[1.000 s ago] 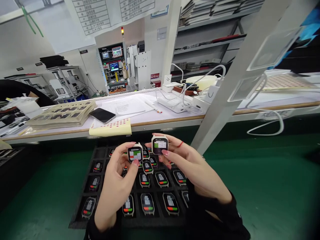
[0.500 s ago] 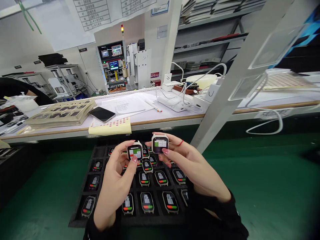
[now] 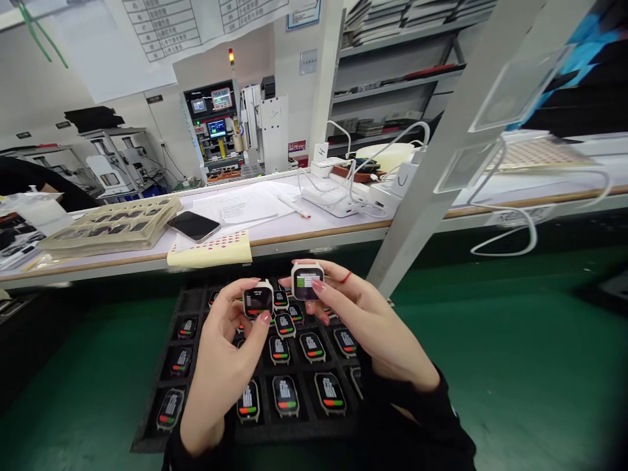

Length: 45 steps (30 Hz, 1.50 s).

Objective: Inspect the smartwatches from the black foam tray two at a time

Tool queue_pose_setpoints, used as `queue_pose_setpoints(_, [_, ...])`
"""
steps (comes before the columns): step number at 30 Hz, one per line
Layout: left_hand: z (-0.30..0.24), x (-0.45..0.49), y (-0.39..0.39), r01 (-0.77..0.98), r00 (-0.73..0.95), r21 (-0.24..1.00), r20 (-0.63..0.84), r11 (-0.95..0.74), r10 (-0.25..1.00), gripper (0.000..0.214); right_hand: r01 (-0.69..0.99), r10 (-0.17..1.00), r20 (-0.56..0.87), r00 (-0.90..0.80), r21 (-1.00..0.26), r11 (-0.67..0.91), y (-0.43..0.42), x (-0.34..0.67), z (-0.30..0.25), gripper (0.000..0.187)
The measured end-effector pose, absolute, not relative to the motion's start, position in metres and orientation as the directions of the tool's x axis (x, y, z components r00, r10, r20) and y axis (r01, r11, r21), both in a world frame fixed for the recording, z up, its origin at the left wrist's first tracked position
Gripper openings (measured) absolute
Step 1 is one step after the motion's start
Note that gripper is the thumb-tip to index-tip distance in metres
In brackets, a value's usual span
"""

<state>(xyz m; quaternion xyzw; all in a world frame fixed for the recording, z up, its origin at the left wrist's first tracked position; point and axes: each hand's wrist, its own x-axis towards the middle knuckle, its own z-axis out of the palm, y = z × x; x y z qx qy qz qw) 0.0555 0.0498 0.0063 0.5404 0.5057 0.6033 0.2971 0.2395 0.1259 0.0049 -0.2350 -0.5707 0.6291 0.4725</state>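
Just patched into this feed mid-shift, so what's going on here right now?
A person holds two small watch bodies with lit screens above a black tray, one in each hand. The left hand pinches the left watch; the right hand grips the right watch, a little higher. More lit watches sit in the tray's pockets below. On the bench behind lie a phone and a clear tray.

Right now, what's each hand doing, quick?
Left hand: closed on a watch unit, thumb on its screen.
Right hand: closed on another watch unit, above the black tray.
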Motion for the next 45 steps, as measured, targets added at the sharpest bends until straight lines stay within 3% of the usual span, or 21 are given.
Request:
queue_pose_setpoints(6, [0.007,0.056,0.049,0.191,-0.222,0.933,0.343,-0.304,0.913,0.035,-0.315,0.804,0.326,-0.496,-0.931,0.183,0.127,0.240,0.005,0.043])
queue_pose_setpoints(19, [0.004,0.055,0.050,0.211,-0.244,0.921,0.375,-0.329,0.894,0.029,-0.372,0.797,0.303,-0.522,-0.922,0.107,0.125,0.241,0.006,0.032])
queue_pose_setpoints(25, [0.004,0.054,0.052,0.223,-0.276,0.921,0.375,-0.321,0.885,0.020,-0.366,0.801,0.326,-0.502,-0.919,0.146,0.126,0.239,0.007,0.030])
queue_pose_setpoints(38, [0.001,0.051,0.052,0.205,-0.216,0.930,0.346,-0.303,0.913,0.034,-0.420,0.758,0.394,-0.520,-0.891,0.175,0.132,0.239,-0.003,0.033])
queue_pose_setpoints(45, [-0.006,0.021,0.033,0.281,-0.212,0.951,0.191,-0.127,0.959,0.050,-0.264,0.790,0.261,-0.555,-0.956,0.130,0.129,0.263,-0.003,0.069])
